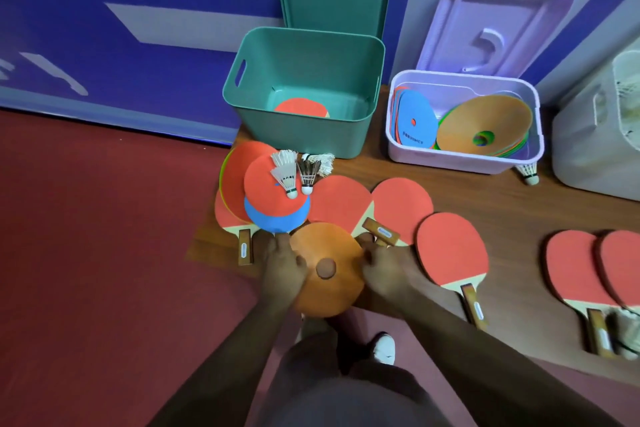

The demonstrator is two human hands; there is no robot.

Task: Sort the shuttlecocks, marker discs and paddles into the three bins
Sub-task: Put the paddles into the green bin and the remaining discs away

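Two hands grip one orange marker disc (334, 295) by opposite edges, the left hand (282, 267) on its left rim and the right hand (384, 269) on its right, in front of the green bin (304, 139). Between them lies a pile of discs (263, 194) topped with shuttlecocks (285, 177). Right of the green bin, the lilac bin (450, 159) holds discs. Farther right, a pale bin (588, 139) holds what may be shuttlecocks.
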